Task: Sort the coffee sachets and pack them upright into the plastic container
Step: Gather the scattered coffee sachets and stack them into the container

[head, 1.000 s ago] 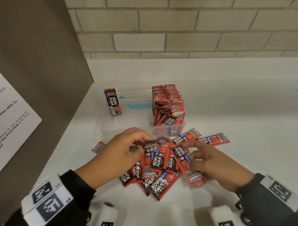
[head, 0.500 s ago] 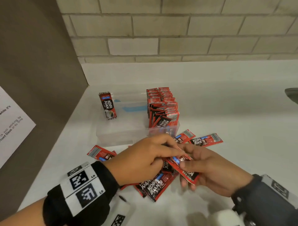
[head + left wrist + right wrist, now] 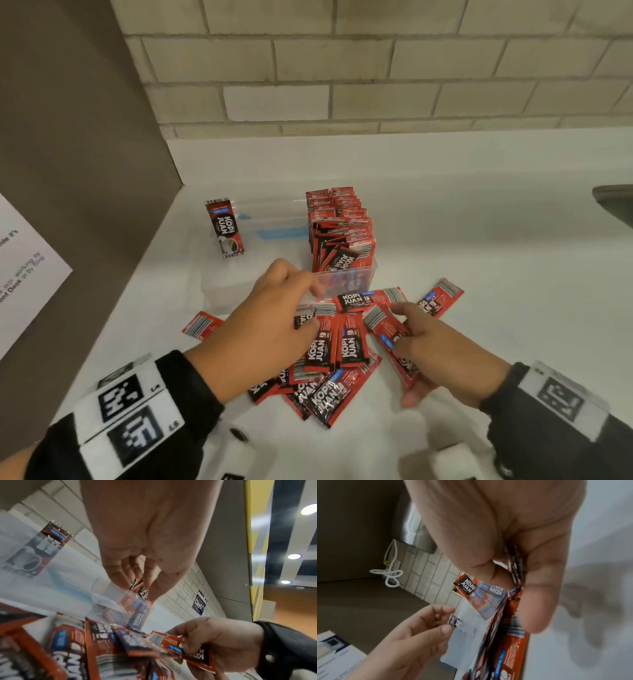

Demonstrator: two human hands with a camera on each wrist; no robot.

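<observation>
Right hand (image 3: 435, 356) keeps its grip on a small bunch of Kopi Juan coffee sachets (image 3: 390, 337), thumb over the top and fingers curled beneath; the right wrist view shows them edge-on as several thin layers, too blurred to count. Left hand (image 3: 270, 322) hovers over the loose pile (image 3: 329, 373) with loosely bent fingers (image 3: 120, 572) near the container's front wall, and its grip holds nothing that I can make out.

On the white desk (image 3: 479, 274) stands one clear plastic container (image 3: 222, 294). Along its right side runs a packed row of upright sachets (image 3: 339, 226), far too many and too tightly overlapped to count; the front few lean sideways. One single sachet (image 3: 225, 228) stands upright at the container's far left corner. Whether it is inside or just behind the wall cannot be told.

Loose sachets lie flat in front of the container: roughly ten show at least partly, though the left hand covers some and they overlap. One lies apart at the left (image 3: 202, 323), one apart at the right (image 3: 440, 298).

One sheet of printed paper (image 3: 24, 270) is cut off at the left edge, and a dark object (image 3: 616, 202) is cut off at the right edge, unidentifiable.
</observation>
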